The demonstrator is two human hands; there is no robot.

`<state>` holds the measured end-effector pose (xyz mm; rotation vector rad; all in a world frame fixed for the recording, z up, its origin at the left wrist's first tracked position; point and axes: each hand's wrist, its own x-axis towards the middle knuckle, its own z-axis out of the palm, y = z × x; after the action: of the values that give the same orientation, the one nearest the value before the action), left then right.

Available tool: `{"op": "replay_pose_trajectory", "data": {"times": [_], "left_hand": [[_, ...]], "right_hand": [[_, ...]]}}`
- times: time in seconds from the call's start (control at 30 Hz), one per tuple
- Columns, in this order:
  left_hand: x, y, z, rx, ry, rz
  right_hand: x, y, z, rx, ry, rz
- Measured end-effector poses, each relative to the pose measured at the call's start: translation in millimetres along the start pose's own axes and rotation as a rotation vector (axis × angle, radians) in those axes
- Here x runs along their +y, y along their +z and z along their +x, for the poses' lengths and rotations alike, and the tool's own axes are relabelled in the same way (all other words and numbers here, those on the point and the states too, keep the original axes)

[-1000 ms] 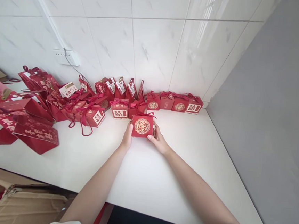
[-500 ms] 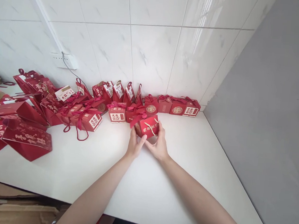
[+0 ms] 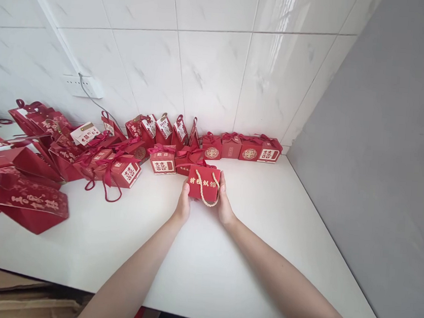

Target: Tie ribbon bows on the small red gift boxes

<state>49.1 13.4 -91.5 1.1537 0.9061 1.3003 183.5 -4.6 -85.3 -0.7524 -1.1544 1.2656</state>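
Observation:
Between my two hands is a small red gift box (image 3: 193,191) with gold characters and a gold cord handle hanging down its near face. My left hand (image 3: 183,203) presses its left side, and my right hand (image 3: 225,203) grips its right side; both are closed on it. Just behind it stand a red box (image 3: 188,163) with a ribbon bow and, to the left, another red box (image 3: 163,160) with a white character panel. Fingers at the back of the held box are hidden.
Along the tiled wall (image 3: 211,80) runs a row of red boxes (image 3: 249,151). Many red gift boxes (image 3: 33,205) crowd the left of the white table (image 3: 144,252). A grey panel (image 3: 375,158) borders the right side; a cardboard box (image 3: 32,306) sits below the front edge.
The held gift box has turned from a tilted, angled pose so its lettered, corded face points toward me. My hands have shifted to its two sides. The view has moved slightly.

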Motion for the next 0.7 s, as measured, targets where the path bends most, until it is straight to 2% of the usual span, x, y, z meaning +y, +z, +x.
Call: {"op": "replay_pose_trajectory", "data": {"times": [0.1, 0.17, 0.3, 0.4, 0.47, 0.57, 0.7], "left_hand": [[5.2, 0.5, -1.3, -0.038, -0.052, -0.078], [11.5, 1.5, -2.9, -0.043, -0.113, -0.169], [27.4, 1.7, -7.4, -0.052, -0.214, -0.442], [35.7, -1.2, -10.4, -0.114, -0.294, -0.622], [37.8, -3.7, -11.2, -0.142, -0.345, -0.703], [37.0, -6.9, -10.3, -0.136, -0.349, -0.773], [32.2, -8.4, -7.6, -0.13, -0.333, -0.73]], "right_hand": [[2.5, -1.7, 0.1, 0.025, -0.055, 0.077], [1.2, -3.3, -1.2, 0.085, -0.091, 0.032], [-2.9, -9.0, -2.0, 0.33, -0.172, -0.135], [-1.1, -14.5, 0.7, 0.467, -0.142, -0.17], [1.9, -17.2, 2.6, 0.494, -0.118, -0.179], [5.1, -18.9, 3.6, 0.486, -0.114, -0.193], [2.5, -17.6, 1.8, 0.467, -0.153, -0.23]]}}
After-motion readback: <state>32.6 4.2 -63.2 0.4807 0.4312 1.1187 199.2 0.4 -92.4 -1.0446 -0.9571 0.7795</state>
